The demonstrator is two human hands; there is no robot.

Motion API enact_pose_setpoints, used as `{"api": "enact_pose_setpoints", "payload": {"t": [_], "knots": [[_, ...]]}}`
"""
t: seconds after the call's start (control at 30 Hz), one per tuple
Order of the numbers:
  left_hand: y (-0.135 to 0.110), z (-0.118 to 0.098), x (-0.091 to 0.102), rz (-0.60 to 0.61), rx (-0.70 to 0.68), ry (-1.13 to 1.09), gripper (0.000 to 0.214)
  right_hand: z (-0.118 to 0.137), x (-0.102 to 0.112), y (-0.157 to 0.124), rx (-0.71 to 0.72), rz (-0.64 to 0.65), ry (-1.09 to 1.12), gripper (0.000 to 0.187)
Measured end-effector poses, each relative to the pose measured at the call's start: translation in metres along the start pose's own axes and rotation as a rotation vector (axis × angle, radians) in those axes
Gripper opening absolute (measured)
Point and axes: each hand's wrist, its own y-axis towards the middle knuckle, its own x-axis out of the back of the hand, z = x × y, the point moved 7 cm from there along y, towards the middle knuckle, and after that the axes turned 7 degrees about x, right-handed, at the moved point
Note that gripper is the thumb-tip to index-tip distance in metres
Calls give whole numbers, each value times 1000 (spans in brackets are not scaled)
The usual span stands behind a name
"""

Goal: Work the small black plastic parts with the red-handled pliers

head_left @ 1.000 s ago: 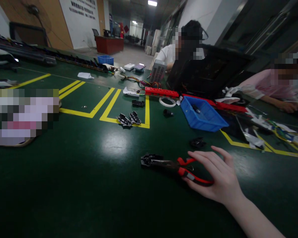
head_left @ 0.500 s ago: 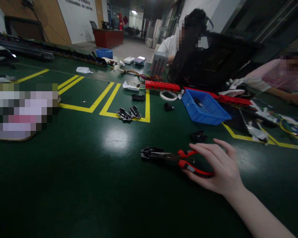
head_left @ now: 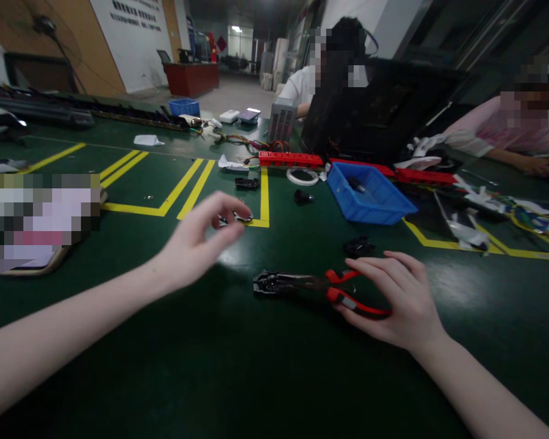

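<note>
Red-handled pliers [head_left: 322, 285] lie on the dark green table [head_left: 210, 366], jaws pointing left onto a small black part [head_left: 268, 283]. My right hand [head_left: 393, 302] rests over the red handles, fingers curled loosely on them. My left hand [head_left: 199, 241] reaches forward over the table, fingers apart and holding nothing, just short of two small black parts [head_left: 238, 217] on a yellow line. Another black part [head_left: 357, 247] lies just beyond my right hand.
A blue bin [head_left: 368, 201] stands behind the pliers, with a white tape ring [head_left: 302, 177], a red power strip [head_left: 290, 160] and cables further back. Two people sit at the far right side. A blurred object [head_left: 36, 222] lies at the left.
My left arm has come into view from the left and reached toward the black parts. My right hand stays on the plier handles, fingers curled a little more.
</note>
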Motion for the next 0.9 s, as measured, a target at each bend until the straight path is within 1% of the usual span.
{"api": "enact_pose_setpoints", "payload": {"t": [0.07,0.13,0.2,0.27,0.37,0.43,0.7,0.9], "knots": [[-6,-1,-28,174,-7,66,31,-3,-1,-1,-16,-5,14,48],[-14,-1,-54,334,4,124,41,-3,-2,-2,-23,-3,25,49],[-20,-1,-66,382,10,149,46,-1,-4,-2,-13,3,30,50],[-21,-3,-70,389,-7,170,37,2,-4,0,5,10,28,51],[-21,-4,-70,402,-64,169,20,8,-3,2,28,16,17,50],[-20,-3,-69,410,-87,147,16,10,-1,3,36,8,11,49],[-18,6,-73,440,-135,108,13,7,-1,3,19,6,-2,50],[-18,5,-72,454,-161,123,13,7,-3,2,19,5,-1,50]]}}
